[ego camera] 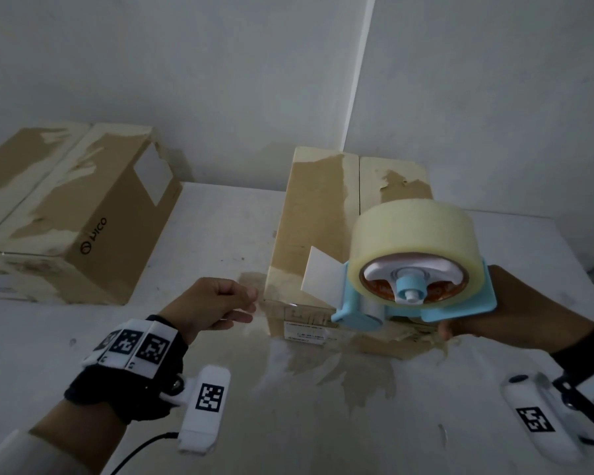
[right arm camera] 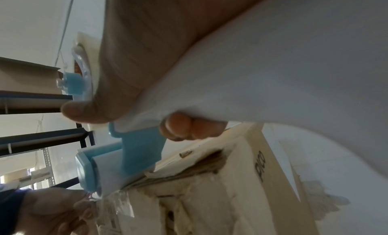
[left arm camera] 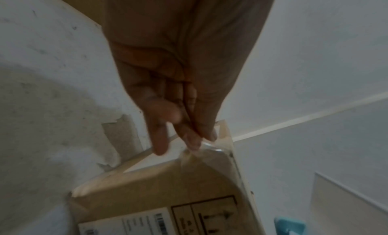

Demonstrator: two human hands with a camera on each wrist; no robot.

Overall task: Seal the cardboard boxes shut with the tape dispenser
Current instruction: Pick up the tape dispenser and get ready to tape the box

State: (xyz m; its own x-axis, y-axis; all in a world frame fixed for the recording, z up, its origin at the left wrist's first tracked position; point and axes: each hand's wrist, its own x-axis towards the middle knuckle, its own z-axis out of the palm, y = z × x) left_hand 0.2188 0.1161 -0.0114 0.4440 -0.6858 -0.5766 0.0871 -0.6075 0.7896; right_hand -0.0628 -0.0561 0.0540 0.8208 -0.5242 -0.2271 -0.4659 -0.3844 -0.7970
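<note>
My right hand grips the handle of a blue and white tape dispenser that carries a big roll of clear tape, held over the near end of the middle cardboard box. In the right wrist view my thumb and fingers wrap the dispenser above the box. Just left of the box's near corner, my left hand pinches the loose end of the clear tape. The left hand's fingertips hold that tape against the box corner.
A second, larger cardboard box with torn tape marks lies at the back left of the white table. Walls stand close behind both boxes. Metal shelving shows in the right wrist view.
</note>
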